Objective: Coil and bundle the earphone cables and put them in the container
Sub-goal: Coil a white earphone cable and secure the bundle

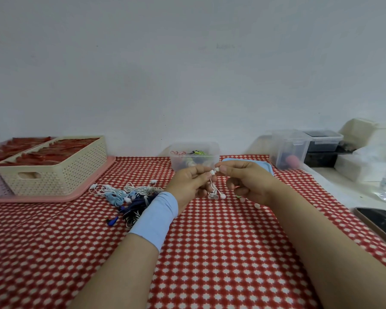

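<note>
presently: both hands sit close together just above the cloth (210,253), right in front of the container (194,157). the left hand (191,182) curls round a white earphone (214,190). the right hand (246,181) pinches its upper end, probably to keep the cable taut for coiling. the buds dangle below the left fingers. the container is open, with its lid (263,164) just behind the right hand, so a bundle can drop straight in. the uncoiled pile (129,194) lies by the left wrist, within reach.

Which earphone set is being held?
The white set, pinched between left hand and right hand; the others lie in the pile left of them.
</note>
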Action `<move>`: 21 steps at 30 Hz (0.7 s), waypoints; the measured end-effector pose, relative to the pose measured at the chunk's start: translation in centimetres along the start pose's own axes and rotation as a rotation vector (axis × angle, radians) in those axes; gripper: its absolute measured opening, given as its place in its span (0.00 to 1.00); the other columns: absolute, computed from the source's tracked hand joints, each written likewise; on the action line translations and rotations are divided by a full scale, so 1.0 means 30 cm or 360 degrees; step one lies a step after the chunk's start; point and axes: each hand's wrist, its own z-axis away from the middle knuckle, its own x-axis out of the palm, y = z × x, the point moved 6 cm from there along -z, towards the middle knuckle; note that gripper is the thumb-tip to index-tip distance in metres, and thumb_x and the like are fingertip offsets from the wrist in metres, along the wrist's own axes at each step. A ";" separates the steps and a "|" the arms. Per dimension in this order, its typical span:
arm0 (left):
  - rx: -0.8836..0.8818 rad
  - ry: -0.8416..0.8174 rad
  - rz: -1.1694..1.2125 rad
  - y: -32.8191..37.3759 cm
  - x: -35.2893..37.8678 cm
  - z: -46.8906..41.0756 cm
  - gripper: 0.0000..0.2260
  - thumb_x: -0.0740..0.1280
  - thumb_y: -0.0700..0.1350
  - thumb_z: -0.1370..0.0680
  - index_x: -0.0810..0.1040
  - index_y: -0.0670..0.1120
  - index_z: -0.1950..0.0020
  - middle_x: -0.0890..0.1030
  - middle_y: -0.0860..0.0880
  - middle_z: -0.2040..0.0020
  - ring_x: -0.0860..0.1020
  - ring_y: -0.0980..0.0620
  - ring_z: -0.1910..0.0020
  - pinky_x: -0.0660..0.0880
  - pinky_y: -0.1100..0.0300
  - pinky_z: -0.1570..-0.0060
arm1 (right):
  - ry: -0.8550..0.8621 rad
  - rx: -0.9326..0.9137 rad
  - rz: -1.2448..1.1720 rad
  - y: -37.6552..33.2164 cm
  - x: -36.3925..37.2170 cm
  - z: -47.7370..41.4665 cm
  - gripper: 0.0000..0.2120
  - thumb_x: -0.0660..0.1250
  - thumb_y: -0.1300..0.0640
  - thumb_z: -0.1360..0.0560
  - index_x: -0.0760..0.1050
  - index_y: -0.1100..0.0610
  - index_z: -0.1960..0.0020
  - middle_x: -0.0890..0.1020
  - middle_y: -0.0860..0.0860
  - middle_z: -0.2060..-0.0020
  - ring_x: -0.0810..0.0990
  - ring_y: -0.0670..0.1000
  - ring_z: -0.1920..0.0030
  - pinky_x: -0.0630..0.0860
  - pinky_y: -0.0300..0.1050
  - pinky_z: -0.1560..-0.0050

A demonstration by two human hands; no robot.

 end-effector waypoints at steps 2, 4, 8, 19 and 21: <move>0.0001 -0.0014 0.0007 -0.002 0.004 0.002 0.07 0.65 0.37 0.19 0.81 0.43 0.45 0.83 0.47 0.58 0.78 0.54 0.65 0.76 0.61 0.62 | -0.0023 0.0006 0.0010 0.003 0.002 -0.001 0.08 0.69 0.60 0.22 0.84 0.58 0.45 0.83 0.51 0.61 0.71 0.47 0.71 0.57 0.36 0.77; 0.0004 -0.0020 0.0015 -0.002 0.004 0.002 0.07 0.65 0.38 0.19 0.82 0.45 0.46 0.84 0.48 0.58 0.79 0.54 0.65 0.76 0.62 0.62 | -0.0050 0.0015 0.0009 0.002 0.007 0.002 0.08 0.69 0.60 0.22 0.84 0.58 0.46 0.84 0.52 0.60 0.72 0.47 0.71 0.58 0.36 0.78; 0.0002 -0.0016 0.0034 0.002 0.002 0.006 0.07 0.65 0.38 0.19 0.82 0.45 0.47 0.84 0.49 0.60 0.78 0.55 0.66 0.75 0.64 0.64 | -0.0102 0.0038 0.0012 0.000 0.009 0.007 0.08 0.69 0.60 0.23 0.85 0.57 0.47 0.85 0.52 0.58 0.73 0.47 0.70 0.59 0.35 0.78; -0.0003 -0.0067 -0.0036 0.007 -0.002 0.013 0.07 0.65 0.37 0.20 0.83 0.45 0.50 0.84 0.50 0.63 0.78 0.57 0.69 0.76 0.65 0.65 | -0.0177 0.0054 0.0100 0.002 0.019 0.013 0.09 0.68 0.60 0.22 0.86 0.56 0.47 0.84 0.53 0.57 0.74 0.46 0.70 0.56 0.35 0.76; -0.0004 -0.0088 -0.0016 0.007 0.000 0.014 0.07 0.65 0.36 0.20 0.83 0.44 0.50 0.84 0.50 0.63 0.77 0.57 0.69 0.75 0.66 0.65 | -0.0193 0.0062 0.0102 0.002 0.021 0.016 0.09 0.68 0.59 0.23 0.85 0.57 0.46 0.84 0.53 0.56 0.73 0.46 0.69 0.56 0.35 0.76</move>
